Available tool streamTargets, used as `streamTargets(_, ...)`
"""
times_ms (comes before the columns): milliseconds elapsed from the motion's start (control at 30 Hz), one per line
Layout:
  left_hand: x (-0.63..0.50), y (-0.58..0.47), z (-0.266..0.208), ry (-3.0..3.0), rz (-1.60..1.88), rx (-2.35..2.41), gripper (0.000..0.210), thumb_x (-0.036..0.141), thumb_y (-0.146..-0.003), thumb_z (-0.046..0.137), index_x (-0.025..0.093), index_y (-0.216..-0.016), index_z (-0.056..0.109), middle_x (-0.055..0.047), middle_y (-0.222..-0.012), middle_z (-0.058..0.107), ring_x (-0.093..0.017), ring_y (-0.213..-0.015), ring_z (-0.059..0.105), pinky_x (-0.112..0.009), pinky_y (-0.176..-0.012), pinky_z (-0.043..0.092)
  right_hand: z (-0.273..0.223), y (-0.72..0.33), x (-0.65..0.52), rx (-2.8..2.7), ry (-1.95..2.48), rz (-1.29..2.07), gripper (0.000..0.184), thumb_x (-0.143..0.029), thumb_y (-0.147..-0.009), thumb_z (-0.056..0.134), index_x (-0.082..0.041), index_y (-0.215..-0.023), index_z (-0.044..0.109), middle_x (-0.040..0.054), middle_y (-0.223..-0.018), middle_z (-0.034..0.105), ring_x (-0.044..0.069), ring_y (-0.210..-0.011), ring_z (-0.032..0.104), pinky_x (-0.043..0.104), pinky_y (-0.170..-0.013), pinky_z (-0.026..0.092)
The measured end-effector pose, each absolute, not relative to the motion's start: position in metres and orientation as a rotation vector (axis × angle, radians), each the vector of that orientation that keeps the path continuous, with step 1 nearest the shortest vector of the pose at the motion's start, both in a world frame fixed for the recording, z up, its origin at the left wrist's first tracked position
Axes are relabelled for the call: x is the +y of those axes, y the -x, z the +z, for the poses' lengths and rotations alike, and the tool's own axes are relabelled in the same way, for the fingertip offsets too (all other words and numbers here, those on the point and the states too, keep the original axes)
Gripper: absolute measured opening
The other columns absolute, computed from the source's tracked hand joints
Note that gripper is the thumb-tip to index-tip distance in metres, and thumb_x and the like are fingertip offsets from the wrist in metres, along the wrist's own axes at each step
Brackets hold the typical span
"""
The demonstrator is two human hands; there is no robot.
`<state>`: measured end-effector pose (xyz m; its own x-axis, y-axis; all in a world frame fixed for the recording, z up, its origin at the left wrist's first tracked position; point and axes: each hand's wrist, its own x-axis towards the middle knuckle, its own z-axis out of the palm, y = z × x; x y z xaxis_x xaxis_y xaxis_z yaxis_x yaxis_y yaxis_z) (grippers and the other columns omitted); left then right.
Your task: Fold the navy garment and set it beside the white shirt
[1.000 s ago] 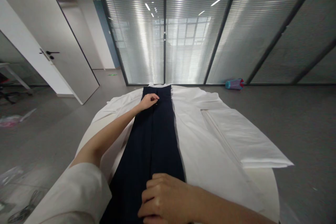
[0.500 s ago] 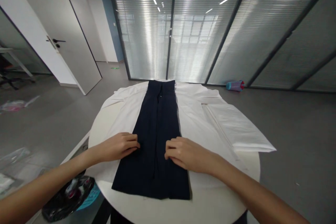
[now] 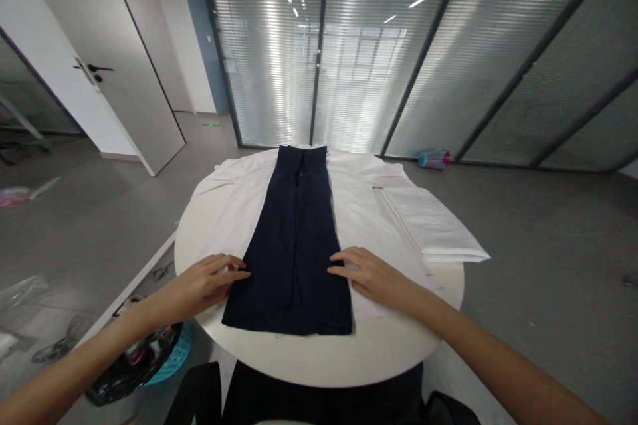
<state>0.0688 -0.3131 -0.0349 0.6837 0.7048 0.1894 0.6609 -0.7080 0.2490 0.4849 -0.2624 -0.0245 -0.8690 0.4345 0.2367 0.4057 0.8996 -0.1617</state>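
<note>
A dark navy garment [image 3: 299, 246], narrow at its far end and wider toward me, lies flat over a white shirt-like garment [image 3: 356, 202]. A long split or fold runs down its middle, with a small bright dot near the top. At its left edge rests my left hand [image 3: 212, 282], fingers apart and tips on the dark cloth. My right hand [image 3: 371, 273] lies across the right edge, its fingers stretched out and spread. Neither hand grips the cloth. To the right, a folded white part [image 3: 431, 226] extends past the table rim.
Both garments lie on a round white table [image 3: 319, 365]. A blue basket [image 3: 174, 358] lined with a black bag stands on the floor at lower left. A blue and pink bundle [image 3: 434, 159] lies by the glass partition [image 3: 363, 80]. At left is an open door [image 3: 107, 73].
My curled fingers have loosened and spread, and both hands have moved outward to the navy garment's edges. The front hem appears farther from me, and the view has shifted slightly.
</note>
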Motion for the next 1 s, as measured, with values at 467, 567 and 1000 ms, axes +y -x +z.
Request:
streamTargets(467, -0.295, -0.074, -0.04, -2.805, 0.256, 1.012, 0.068, 0.014, -0.087, 0.057, 0.039, -0.149, 0.046, -0.004, -0.155, 0.046, -0.028, -0.14, 0.045, -0.046, -0.113, 0.04, -0.031, -0.488, -0.262, -2.746, 0.469, 0.211, 0.028, -0.018, -0.092, 0.061, -0.023, -0.116, 0.073, 0.0098, -0.127, 0.066, 0.023, -0.127, 0.053, 0.045, -0.106, 0.041)
streamTargets(567, -0.298, -0.072, -0.043, -2.756, 0.299, 1.032, 0.065, 0.009, -0.088, 0.051, 0.039, -0.145, 0.051, -0.003, -0.152, 0.05, -0.026, -0.142, 0.044, -0.047, -0.114, 0.039, -0.034, -0.488, -0.264, -2.684, 0.502, 0.337, 0.025, -0.016, -0.096, 0.054, -0.021, -0.112, 0.073, 0.0094, -0.119, 0.071, 0.02, -0.118, 0.061, 0.044, -0.105, 0.04)
streamTargets(1000, -0.168, -0.118, -0.022, -1.328, 0.815, 1.414, 0.042, 0.055, -0.077, 0.073, 0.014, -0.069, 0.066, -0.002, -0.058, 0.062, -0.014, -0.052, 0.055, -0.023, -0.045, 0.042, -0.028, -0.433, -0.167, -1.481, 1.479, 1.306, 0.018, -0.025, -0.1, 0.049, -0.013, -0.09, 0.059, -0.0061, -0.049, 0.05, 0.008, -0.037, 0.046, 0.017, -0.035, 0.036)
